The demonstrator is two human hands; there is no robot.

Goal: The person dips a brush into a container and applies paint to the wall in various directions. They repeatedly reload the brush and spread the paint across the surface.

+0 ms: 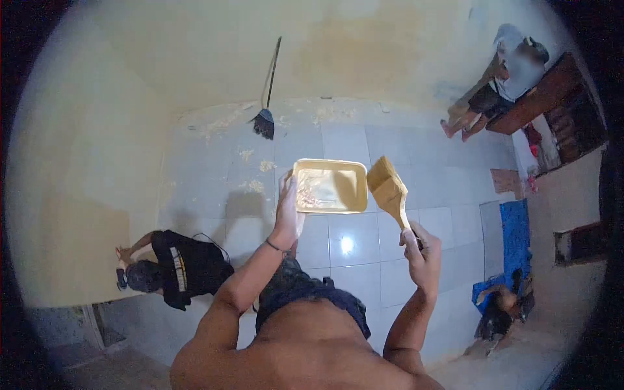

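My left hand [288, 211] grips a shallow rectangular plastic tub [331, 210] by its left side, out in front of my body. Pale cream paint coats the inside of the tub, with crumbly reddish bits at its lower left corner. In my right hand [421, 252] is a wide paintbrush [388, 188], held by its handle. The bristles point up and to the left, close beside the tub's right rim, and look coated in yellowish paint.
A broom [264, 120] leans on the far wall [214, 58]. Pale flakes [255, 186] lie on the tiled floor [354, 244]. One person in black [188, 266] works at the left wall; another [513, 78] is by wooden furniture [552, 97]. A third person [499, 312] is near a blue sheet [515, 234].
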